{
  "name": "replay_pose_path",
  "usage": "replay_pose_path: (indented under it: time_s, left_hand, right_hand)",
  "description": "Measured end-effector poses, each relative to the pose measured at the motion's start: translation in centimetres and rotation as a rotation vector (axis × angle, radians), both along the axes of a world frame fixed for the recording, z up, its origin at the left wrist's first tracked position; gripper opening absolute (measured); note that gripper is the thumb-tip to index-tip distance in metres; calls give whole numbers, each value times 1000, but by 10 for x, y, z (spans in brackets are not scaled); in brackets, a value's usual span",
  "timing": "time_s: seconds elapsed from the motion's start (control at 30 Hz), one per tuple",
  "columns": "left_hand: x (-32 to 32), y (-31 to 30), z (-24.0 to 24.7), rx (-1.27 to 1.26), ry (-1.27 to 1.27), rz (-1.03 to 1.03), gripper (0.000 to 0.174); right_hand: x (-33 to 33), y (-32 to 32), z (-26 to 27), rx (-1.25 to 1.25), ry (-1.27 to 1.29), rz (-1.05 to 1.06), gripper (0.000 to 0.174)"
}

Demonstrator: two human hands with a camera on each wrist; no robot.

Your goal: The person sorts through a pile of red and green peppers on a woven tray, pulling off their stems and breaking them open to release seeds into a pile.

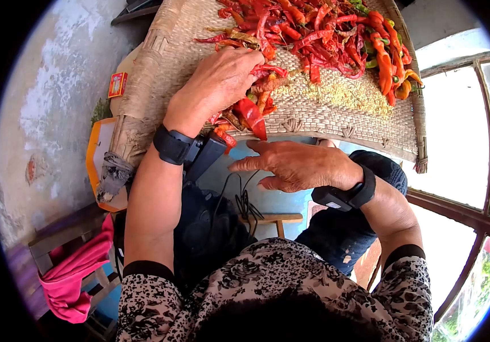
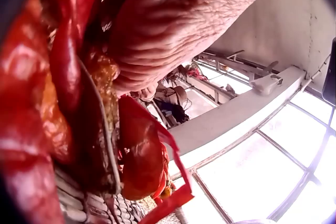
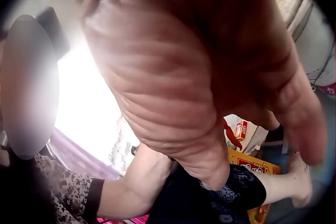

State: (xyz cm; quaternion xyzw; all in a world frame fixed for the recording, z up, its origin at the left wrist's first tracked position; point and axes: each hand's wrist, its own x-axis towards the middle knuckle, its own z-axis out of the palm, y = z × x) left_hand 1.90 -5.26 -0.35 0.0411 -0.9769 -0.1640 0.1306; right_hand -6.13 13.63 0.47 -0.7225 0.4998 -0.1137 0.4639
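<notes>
Gripping chillies (image 1: 252,112): left hand (image 1: 217,85), one tray (image 1: 327,118).

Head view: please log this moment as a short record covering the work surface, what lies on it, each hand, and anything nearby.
surface: woven tray, tilted toward the person
contents: red chilies heaped on the far side, with some orange and green ones; pale seeds scattered in the middle
left hand: on the chilies at the near rim, fingers curled round a few
right hand: below the near rim, fingers straight, holding nothing
nearby: pink cloth at lower left
</notes>
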Motion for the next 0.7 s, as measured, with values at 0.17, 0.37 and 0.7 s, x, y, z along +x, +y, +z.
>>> replay_pose_path:
  time_s: [0.17,0.37,0.7]
  left_hand:
    - [1,-2,5,-4,-37,27,33]
    - [5,-7,-10,-1,125,-23,36]
    - [2,-4,0,21,10,-2,35]
  right_hand:
    - [9,0,-18,-231,-140,-82,67]
    - [9,-2,-12,-331,-223,-142,67]
    - [-22,-5,12,37,-441,-429,47]
